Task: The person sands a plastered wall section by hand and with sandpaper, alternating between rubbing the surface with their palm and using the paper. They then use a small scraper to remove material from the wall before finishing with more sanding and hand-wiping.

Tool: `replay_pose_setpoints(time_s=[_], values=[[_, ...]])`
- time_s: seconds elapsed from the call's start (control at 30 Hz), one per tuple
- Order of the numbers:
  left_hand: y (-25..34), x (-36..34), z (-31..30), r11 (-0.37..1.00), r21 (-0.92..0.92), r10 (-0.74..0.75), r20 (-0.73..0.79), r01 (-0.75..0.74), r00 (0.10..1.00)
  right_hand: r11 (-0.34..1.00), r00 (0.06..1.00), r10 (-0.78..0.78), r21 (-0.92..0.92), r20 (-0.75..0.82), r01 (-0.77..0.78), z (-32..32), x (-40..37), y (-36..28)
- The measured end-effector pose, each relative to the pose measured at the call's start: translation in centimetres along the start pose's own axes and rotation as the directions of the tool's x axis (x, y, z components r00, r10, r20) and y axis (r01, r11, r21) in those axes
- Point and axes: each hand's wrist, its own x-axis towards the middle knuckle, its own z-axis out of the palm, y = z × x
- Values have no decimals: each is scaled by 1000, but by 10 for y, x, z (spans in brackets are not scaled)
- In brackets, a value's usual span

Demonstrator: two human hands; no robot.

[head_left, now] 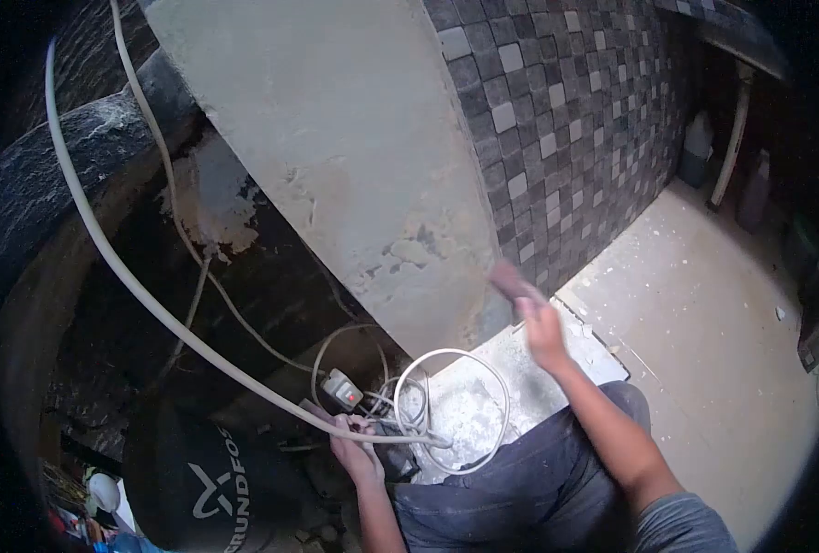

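My right hand (544, 334) is closed around a blurred, reddish-brown block (511, 279) close to the lower right edge of the plastered wall (363, 175), where the surface is patchy. At the lower middle, my left hand (356, 450) is beside the thick white hose (216, 358); a dark, flat piece (315, 411) shows at its fingers, and the grip is partly hidden by the hose. Just above that hand lies a white electrical box (342, 390) with a red light, among coiled cables.
A dark Grundfos tank (211, 479) stands at lower left. Mosaic tiles (557, 138) cover the wall at right. A white, dusty ledge (469, 405) lies before my knees. Bottles (697, 147) stand at the far right, beyond the pale floor (704, 304).
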Motion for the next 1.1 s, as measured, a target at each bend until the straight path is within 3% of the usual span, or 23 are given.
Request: replay_pose_setpoints(time_s=[0.03, 0.07, 0.1, 0.2, 0.23, 0.33, 0.43, 0.63, 0.83, 1.1], values=[[-1, 4, -4, 999, -38, -12, 11, 12, 1000, 983, 976, 175, -31, -128, -180, -18, -19, 36], [0, 8, -3, 997, -80, -18, 26, 20, 1000, 940, 912, 314, -51, -264, -339, -28, -19, 32], [1, 7, -1, 990, -134, -38, 28, 42, 999, 936, 855, 345, 68, -387, -346, -31, -12, 48], [2, 5, 1, 991, -120, -46, 70, 55, 996, 895, 793, 421, 59, -440, -442, -41, 4, 53], [0, 4, 5, 993, -112, -30, 11, 31, 999, 913, 810, 373, 26, -453, -406, -38, 3, 59], [5, 1, 7, 996, -84, -15, 19, 17, 1000, 948, 821, 319, 153, -474, -280, -24, -7, 84], [6, 3, -1, 994, -109, -7, 62, 14, 998, 933, 844, 360, 156, -397, -324, -28, -8, 61], [8, 1, 2, 991, -131, -5, 88, 16, 996, 913, 810, 405, 146, -424, -380, -33, -7, 48], [6, 4, -3, 995, -100, 2, 73, 5, 997, 945, 856, 324, 178, -403, -274, -26, -8, 46], [6, 2, 0, 1000, -25, -15, 24, 15, 1000, 947, 880, 320, 148, -350, -286, -26, -9, 46]])
